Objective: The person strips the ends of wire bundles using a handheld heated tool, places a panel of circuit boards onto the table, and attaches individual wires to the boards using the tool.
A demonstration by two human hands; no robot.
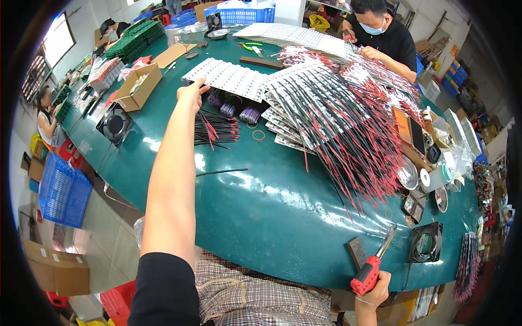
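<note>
Left hand [192, 96] pinches the near left corner of a white sheet [231, 80] between thumb and fingers toward the far edge of the surface [288, 212], while the right hand [377, 289] curls tightly round a red-handled soldering iron [366, 276] at the near edge

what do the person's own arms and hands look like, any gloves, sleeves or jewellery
Both the left hand and the right hand are bare, with no gloves. On the left arm a plain black sleeve ends near the elbow, leaving the forearm uncovered. A thin, pale band circles the right wrist. Any right sleeve is out of view.
</note>
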